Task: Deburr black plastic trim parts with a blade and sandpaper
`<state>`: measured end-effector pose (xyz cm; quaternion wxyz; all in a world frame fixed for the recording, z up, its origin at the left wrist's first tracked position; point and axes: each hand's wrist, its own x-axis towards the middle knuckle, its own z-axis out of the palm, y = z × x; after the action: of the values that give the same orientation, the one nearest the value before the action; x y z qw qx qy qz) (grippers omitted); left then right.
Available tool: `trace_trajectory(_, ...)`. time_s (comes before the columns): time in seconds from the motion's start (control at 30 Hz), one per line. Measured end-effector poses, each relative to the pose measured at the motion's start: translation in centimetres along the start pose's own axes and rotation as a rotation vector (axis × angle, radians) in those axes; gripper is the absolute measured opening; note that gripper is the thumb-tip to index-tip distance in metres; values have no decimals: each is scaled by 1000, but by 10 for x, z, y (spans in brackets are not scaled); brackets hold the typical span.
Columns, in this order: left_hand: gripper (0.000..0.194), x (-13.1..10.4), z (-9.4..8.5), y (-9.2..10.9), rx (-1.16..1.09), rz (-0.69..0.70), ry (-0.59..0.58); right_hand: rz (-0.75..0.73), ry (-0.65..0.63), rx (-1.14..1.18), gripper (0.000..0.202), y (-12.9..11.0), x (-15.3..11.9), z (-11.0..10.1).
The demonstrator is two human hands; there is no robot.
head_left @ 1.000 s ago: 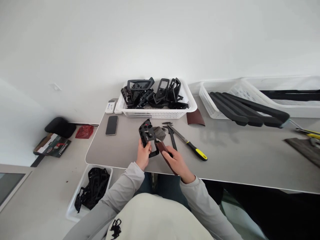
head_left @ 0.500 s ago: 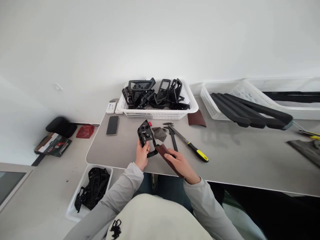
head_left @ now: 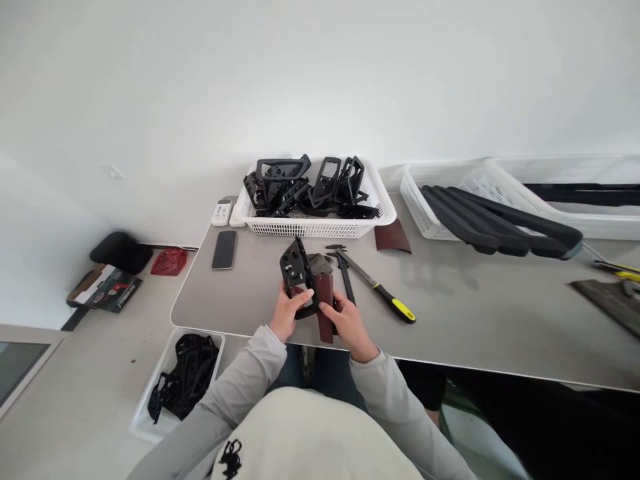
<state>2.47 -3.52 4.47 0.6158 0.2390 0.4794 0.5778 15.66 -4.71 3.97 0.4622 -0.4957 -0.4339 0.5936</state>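
Note:
My left hand [head_left: 287, 311] is closed on a black plastic frame [head_left: 292, 266], its thumb lying across the lower part of the opening. The frame is tilted above the near edge of the table. In my right hand [head_left: 350, 325] is a folded strip of brown sandpaper [head_left: 325, 308], pinched along its right side and held upright against or close beside the frame's right edge. Behind the sandpaper lies a crumpled grey cloth [head_left: 320, 263]. To the right on the table are a black caliper [head_left: 346, 277] and a file [head_left: 383, 291] with a black and yellow handle.
A white basket [head_left: 310, 229] of black frames stands at the back, a sandpaper sheet [head_left: 393, 237] beside it. A phone [head_left: 224, 250] lies left. Long black parts [head_left: 495, 220] rest on a basket at right. A white bin [head_left: 220, 341] of black parts sits below the table's left edge.
My right hand has swung the sandpaper from a slant to upright and moved left, closer to the frame. My left hand has turned the frame slightly, its thumb now over the opening.

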Motion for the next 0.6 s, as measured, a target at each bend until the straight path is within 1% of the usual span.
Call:
trace_trajectory(0.1,59,1,1,-2,106,73,94,-19,32,-76,37,0,0,1)
trace_trajectory(0.17,59,1,3,-4,139,97,138,-15,41,-81,35,1,0,2)
trace_trajectory(0.23,58,0,5,-5,122,99,145,0,35,-62,35,2,0,2)
trace_trajectory(0.27,58,-1,6,-4,98,95,128,9,35,-44,35,2,0,1)
trace_trajectory(0.3,56,-1,5,-3,69,82,90,18,36,-20,35,3,1,0)
trace_trajectory(0.37,49,-1,2,2,5,29,-38,39,44,37,34,3,2,-3)
trace_trajectory(0.43,45,0,-3,7,-57,-74,-203,61,52,89,37,2,3,-7)
trace_trajectory(0.47,46,0,-7,10,-83,-123,-261,70,52,107,38,2,4,-9)
trace_trajectory(0.53,48,1,-12,13,-113,-193,-338,81,46,136,41,0,5,-13)
trace_trajectory(0.6,49,1,-16,14,-126,-222,-369,87,36,157,40,-2,6,-16)
